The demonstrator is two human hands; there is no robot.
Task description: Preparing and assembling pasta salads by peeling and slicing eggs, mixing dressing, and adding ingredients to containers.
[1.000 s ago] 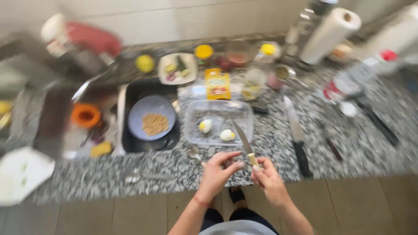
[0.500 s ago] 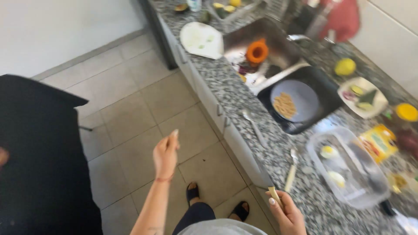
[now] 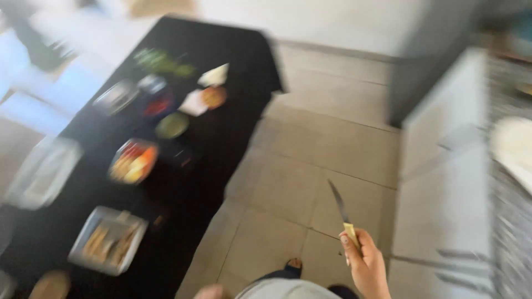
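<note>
One knife point(image 3: 339, 206) clenched in our right hand point(image 3: 366, 264), blade up over tiled floor point(image 3: 310, 144), our left hand out of sight, black table point(image 3: 183, 182) of dishes nearby

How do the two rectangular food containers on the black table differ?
The near tray holds pale brown strips; the far container holds red, orange and yellow pieces. The near tray has a light rim and looks larger; the far container's rim is darker. Both are blurred, lying on the black table.
</note>
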